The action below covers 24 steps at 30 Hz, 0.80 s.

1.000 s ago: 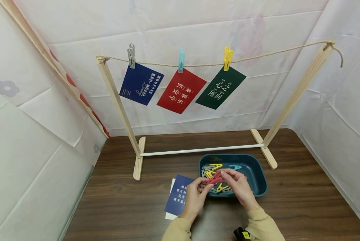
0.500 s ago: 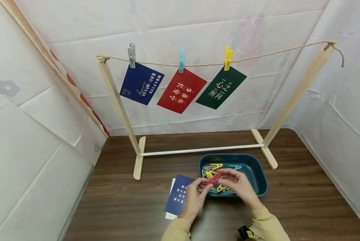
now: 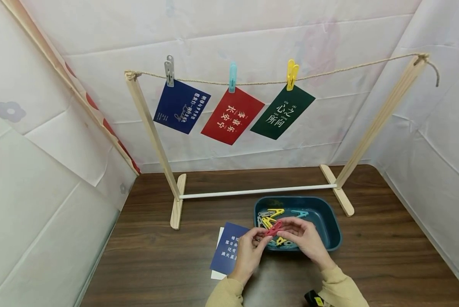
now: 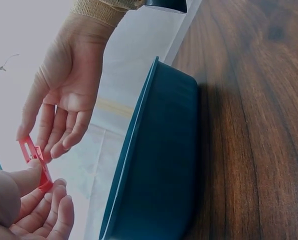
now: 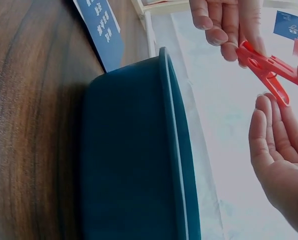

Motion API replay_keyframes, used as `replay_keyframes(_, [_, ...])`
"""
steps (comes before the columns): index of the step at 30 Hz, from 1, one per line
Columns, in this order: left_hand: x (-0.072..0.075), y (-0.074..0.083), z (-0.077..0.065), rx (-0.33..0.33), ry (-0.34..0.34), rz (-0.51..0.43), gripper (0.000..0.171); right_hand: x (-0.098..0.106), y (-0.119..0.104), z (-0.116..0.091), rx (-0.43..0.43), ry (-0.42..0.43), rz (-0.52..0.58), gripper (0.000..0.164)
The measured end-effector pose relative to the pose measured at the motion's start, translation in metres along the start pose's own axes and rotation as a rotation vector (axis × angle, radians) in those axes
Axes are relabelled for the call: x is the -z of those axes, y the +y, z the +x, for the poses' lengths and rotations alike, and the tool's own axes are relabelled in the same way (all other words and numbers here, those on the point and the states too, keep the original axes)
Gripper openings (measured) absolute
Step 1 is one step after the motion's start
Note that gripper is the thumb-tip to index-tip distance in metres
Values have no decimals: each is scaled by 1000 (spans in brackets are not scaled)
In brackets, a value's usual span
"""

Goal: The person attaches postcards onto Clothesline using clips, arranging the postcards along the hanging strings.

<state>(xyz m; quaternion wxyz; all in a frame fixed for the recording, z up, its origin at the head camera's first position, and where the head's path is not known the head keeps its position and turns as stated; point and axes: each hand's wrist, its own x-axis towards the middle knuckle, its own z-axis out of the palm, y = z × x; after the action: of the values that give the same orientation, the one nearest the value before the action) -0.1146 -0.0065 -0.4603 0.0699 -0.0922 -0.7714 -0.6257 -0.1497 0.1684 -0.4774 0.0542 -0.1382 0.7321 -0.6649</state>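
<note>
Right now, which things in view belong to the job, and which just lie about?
Likely in use: red clip in left hand and right hand; teal tub with other clips; loose blue card; rope with three hanging cards; wooden stand.
Likely incidental: black object at the lower edge; white sheeting behind.

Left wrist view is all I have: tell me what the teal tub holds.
Observer: In the head view, the teal tub holds yellow, grey and light-blue clothespins.
Operator: Report what lies beside it.
Observer: Left of it in that view, a navy printed card lies over a white sheet.
Operator: Tell me what hangs higher up.
Observer: A blue card, a red card and a green card hang clipped to a rope.
</note>
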Motion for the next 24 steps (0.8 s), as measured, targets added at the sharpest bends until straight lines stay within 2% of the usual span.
replay_keyframes(7, [1, -1, -1, -6, -15, 12, 13, -3, 2, -2, -34, 33, -7, 33])
replay_keyframes(10, [0, -8, -1, -10, -22, 10, 13, -3, 2, -2, -56, 40, 3, 36])
replay_keyframes(14, [-5, -29, 0, -19, -26, 3, 17, -4, 2, -4, -65, 48, 24, 37])
replay_keyframes(16, [-5, -34, 1, -16, -17, 3, 19, -4, 2, -4, -58, 54, 30, 36])
replay_keyframes(19, [-1, -40, 0, -21, 35, 4, 19, -4, 2, -5, -49, 62, 31, 35])
replay_keyframes(24, [13, -47, -2, -68, 197, 36, 9, -4, 1, -6, -41, 67, 31, 34])
